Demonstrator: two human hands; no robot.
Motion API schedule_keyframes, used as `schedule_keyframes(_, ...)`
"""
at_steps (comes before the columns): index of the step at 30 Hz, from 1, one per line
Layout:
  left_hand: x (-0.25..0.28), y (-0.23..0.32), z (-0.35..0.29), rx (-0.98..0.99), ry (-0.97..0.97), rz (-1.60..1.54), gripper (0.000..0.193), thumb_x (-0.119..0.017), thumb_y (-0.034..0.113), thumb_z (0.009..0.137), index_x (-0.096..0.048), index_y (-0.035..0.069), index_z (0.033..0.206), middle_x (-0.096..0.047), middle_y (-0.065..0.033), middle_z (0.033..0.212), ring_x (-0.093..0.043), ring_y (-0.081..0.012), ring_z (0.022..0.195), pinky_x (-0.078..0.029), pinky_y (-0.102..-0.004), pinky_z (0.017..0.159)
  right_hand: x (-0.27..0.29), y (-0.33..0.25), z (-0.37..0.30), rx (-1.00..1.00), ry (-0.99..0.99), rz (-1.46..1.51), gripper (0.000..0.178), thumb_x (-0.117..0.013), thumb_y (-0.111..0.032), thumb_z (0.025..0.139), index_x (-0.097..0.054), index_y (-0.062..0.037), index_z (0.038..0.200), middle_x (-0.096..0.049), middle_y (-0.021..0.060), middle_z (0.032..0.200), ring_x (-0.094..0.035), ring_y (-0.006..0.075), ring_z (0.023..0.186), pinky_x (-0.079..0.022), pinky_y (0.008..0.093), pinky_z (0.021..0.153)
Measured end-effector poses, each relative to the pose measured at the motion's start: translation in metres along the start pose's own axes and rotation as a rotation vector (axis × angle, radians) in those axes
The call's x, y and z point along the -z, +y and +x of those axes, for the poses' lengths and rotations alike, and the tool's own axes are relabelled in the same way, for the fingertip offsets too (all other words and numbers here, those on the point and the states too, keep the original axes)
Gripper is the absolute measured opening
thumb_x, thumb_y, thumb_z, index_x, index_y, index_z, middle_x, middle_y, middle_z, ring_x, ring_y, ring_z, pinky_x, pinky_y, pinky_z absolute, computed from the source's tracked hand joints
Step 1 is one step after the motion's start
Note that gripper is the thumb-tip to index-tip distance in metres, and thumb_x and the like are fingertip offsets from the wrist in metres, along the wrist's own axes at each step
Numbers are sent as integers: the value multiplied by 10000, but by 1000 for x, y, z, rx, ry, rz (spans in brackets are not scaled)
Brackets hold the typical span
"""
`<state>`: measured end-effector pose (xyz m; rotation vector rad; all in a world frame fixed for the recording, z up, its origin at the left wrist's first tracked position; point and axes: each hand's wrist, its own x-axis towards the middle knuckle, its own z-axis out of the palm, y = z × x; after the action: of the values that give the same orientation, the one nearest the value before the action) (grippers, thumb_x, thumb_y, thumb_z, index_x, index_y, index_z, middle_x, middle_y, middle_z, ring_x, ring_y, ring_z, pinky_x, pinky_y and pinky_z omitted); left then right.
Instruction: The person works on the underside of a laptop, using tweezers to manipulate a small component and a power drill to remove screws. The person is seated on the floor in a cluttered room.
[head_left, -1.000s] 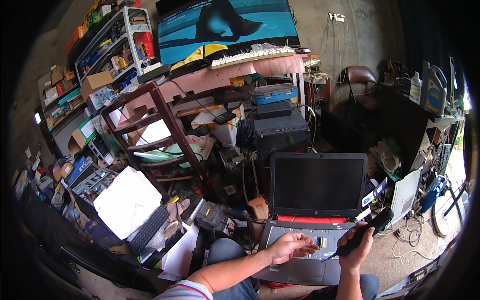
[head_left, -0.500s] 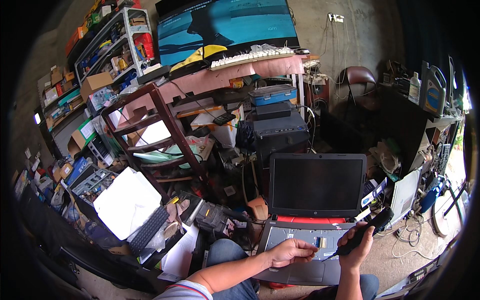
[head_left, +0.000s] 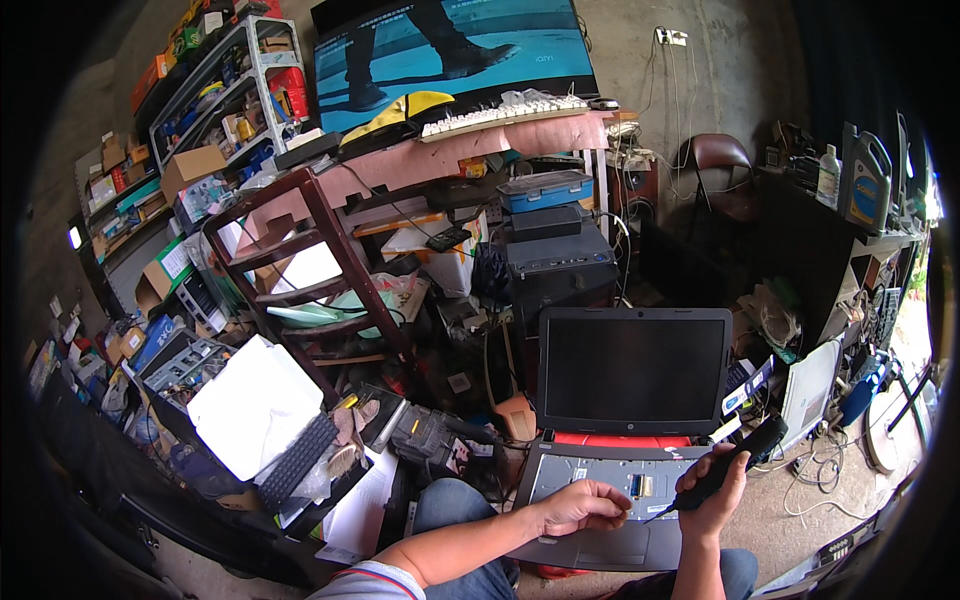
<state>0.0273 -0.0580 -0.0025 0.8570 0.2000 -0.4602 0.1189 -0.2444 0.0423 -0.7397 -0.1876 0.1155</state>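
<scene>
An opened laptop rests across my knees, its dark screen standing up at the back and its grey base lying flat with the keyboard out. A short ribbon cable shows in the bare keyboard recess. My left hand hovers over the base, thumb and fingers drawn together. Anything small between those fingertips is too tiny to make out. Wrapped round a black electric screwdriver is my right hand. The thin bit slants down toward the base, close to my left fingertips.
To the left lie a black loose keyboard and a white foam sheet. A brown wooden chair stands beyond them. Behind are a printer and a bench carrying a white keyboard and a lit monitor. Cables cover floor at right.
My left fingertips have shifted slightly over the laptop base. The right hand and screwdriver stay nearly still. The picture on the far monitor has changed.
</scene>
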Motion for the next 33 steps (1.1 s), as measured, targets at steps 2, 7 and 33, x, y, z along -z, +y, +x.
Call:
schedule_keyframes(2, 0, 0, 0, 0, -3, -1, 204, -603, 10, 896, -635, -39, 1092, -681, -111, 948, -668, -171, 847, -558, -273, 813, 0, -1, 0, -7, 0, 5, 440, -502, -542, 961, -533, -108, 1025, -486, 5, 678, -478, 117, 498, -397, 272, 437)
schedule_keyframes(7, 0, 0, 1, 9, 2, -7, 205, -599, 16, 898, -632, -37, 1093, -678, -104, 938, -664, -164, 831, -556, -264, 801, 0, -1, 0, -18, -3, 3, 435, -493, -545, 964, -539, -116, 1017, -484, 1, 673, -477, 116, 499, -397, 273, 438)
schedule_keyframes(33, -6, -17, 4, 31, -15, 67, 228, -666, 139, 916, -648, 5, 1100, -691, -64, 926, -663, -118, 807, -552, -229, 760, -2, 0, -1, 95, 59, 37, 390, -524, -487, 971, -527, -103, 1041, -495, 10, 709, -500, 122, 541, -429, 266, 479)
